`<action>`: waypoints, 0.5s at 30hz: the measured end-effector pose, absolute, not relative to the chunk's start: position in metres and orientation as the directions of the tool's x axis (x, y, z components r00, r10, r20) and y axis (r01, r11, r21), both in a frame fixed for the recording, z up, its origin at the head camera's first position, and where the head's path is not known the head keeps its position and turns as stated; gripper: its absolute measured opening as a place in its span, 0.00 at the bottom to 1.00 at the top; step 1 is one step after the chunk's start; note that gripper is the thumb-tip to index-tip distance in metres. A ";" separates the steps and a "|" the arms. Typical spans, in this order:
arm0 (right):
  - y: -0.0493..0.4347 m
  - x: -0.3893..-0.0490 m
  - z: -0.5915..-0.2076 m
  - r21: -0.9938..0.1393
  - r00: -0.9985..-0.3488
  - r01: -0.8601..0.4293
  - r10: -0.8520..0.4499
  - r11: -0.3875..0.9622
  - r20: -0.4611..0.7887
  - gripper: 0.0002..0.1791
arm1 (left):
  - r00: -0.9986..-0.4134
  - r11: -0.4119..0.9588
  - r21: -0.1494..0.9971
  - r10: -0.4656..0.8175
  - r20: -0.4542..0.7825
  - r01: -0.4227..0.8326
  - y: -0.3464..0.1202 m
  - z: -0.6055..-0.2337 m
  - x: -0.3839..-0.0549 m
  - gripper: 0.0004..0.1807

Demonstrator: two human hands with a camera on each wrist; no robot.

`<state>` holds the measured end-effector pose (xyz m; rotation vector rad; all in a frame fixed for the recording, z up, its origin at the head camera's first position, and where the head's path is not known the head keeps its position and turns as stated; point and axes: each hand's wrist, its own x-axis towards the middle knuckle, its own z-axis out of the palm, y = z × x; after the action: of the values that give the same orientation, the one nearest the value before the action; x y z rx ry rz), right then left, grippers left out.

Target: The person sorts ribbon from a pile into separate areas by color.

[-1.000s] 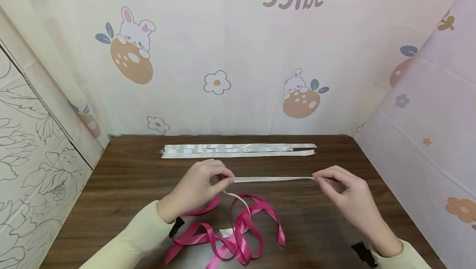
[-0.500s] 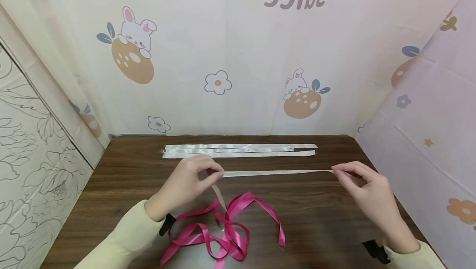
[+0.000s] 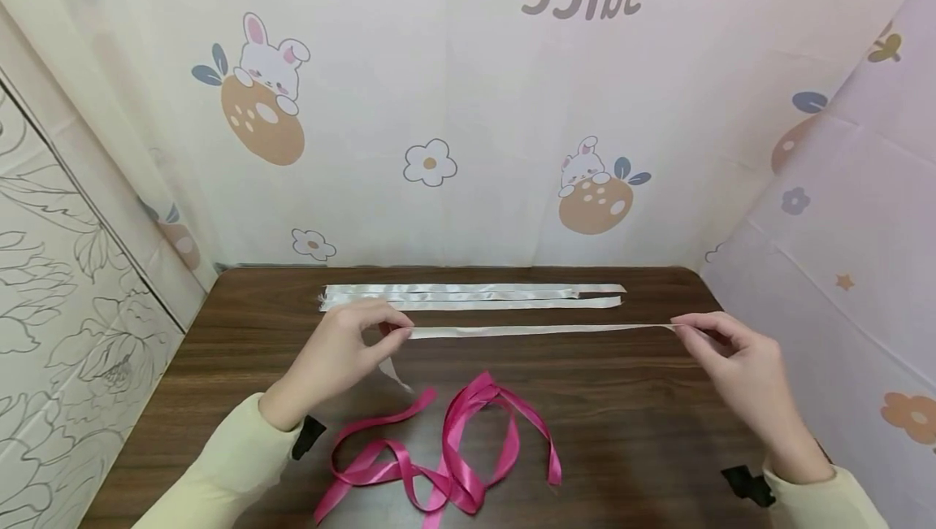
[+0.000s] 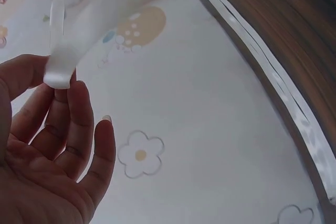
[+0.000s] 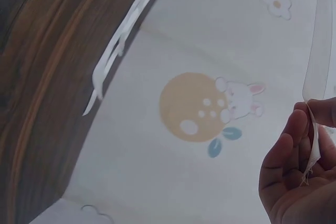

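A white ribbon [image 3: 526,331] is stretched between my two hands above the table. My left hand [image 3: 344,350] pinches it between thumb and fingertips, and a short tail hangs below that grip. At the other side my right hand [image 3: 738,366] pinches it close to its end. In the right wrist view the frayed tip of the ribbon [image 5: 313,153] lies over the palm. The left wrist view shows the ribbon [image 4: 60,69] bending where the left thumb and fingers hold it. Behind it, several white ribbons [image 3: 468,296] lie side by side along the table's back.
A loose tangle of pink ribbon [image 3: 468,464] lies on the dark wooden table [image 3: 629,440], in front of the hands. A printed curtain [image 3: 497,212] stands right behind the table's back edge, and more printed cloth [image 3: 819,269] hangs on the right.
The hands have moved apart and slightly toward the table's back, pulling the white ribbon longer between them. Its tail has come out of the pink tangle, whose loops have shifted.
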<state>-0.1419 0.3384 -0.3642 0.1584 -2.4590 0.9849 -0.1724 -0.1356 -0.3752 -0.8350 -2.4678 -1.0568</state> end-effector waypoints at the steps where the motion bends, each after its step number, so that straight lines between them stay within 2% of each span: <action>1: 0.341 -0.143 -0.365 -0.626 -0.883 -0.259 0.083 0.736 0.462 0.07 | -0.781 0.560 0.549 0.378 0.497 0.620 -0.138 -0.376 -0.173 0.07; 7: 0.354 -0.149 -0.370 -0.640 -0.916 -0.146 0.141 0.754 0.375 0.09 | -0.826 0.606 0.566 0.342 0.448 0.558 -0.154 -0.385 -0.178 0.07; 15: 0.367 -0.159 -0.376 -0.642 -0.946 -0.060 0.161 0.764 0.280 0.15 | -0.878 0.646 0.601 0.276 0.391 0.471 -0.178 -0.398 -0.185 0.08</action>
<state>-0.1592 0.3669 -0.3764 -0.0778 -2.6411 0.9764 -0.1854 -0.1778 -0.3975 -0.6029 -2.6023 -1.0604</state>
